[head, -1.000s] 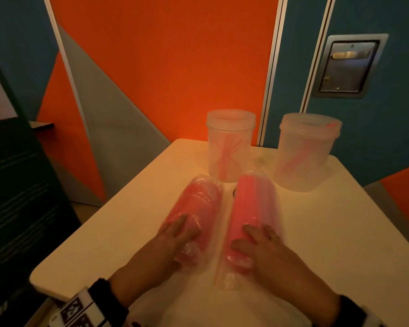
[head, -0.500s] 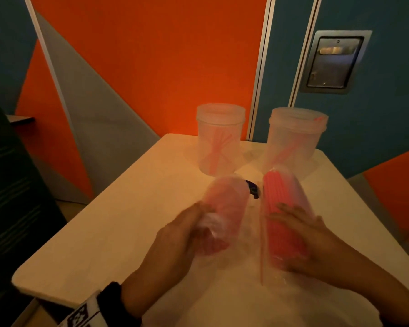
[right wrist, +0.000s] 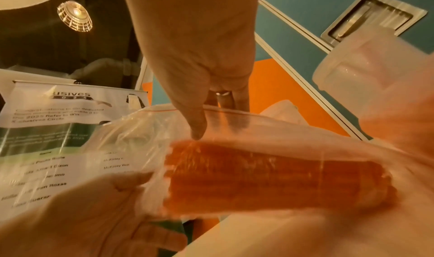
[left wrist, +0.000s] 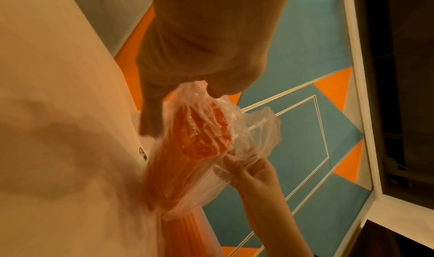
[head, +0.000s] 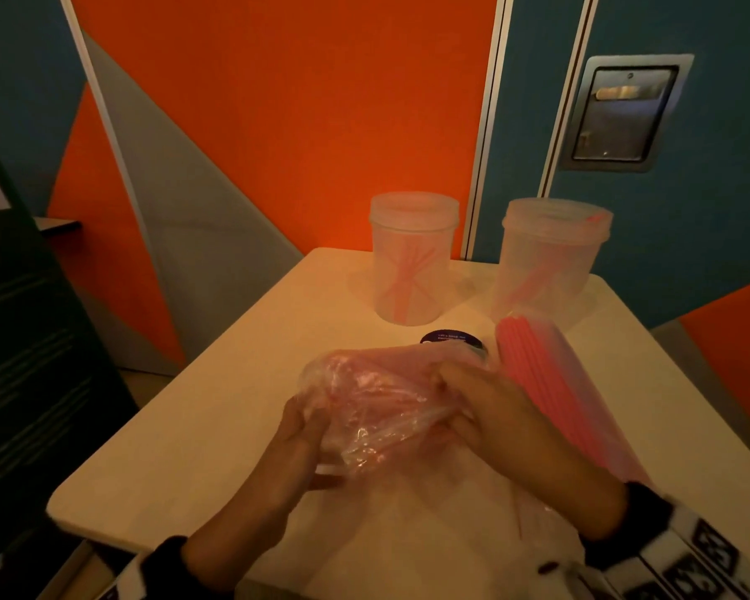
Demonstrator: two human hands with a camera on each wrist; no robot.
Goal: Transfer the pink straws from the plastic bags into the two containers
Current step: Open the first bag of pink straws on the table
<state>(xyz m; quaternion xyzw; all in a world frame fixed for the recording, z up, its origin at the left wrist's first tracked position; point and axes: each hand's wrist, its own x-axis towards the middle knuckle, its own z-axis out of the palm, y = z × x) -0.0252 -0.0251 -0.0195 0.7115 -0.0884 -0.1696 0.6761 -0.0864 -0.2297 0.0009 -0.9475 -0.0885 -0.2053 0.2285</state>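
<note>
Both hands hold a clear plastic bag of pink straws just above the table. My left hand grips its left end; in the left wrist view it pinches the bag's edge. My right hand pinches the bag's mouth, thumb outside and fingers behind the plastic. A second bag of pink straws lies on the table to the right, untouched. Two lidded translucent containers, the left container and the right container, stand at the back with a few straws inside.
A dark round disc lies on the table between the bags and the containers. Orange and teal wall panels rise right behind the table. A printed banner stands off to the left. The table's left and front edges are near.
My right hand left the right bag and joined the left hand on the left bag. That bag rose off the table and turned sideways; the right bag stays lying down.
</note>
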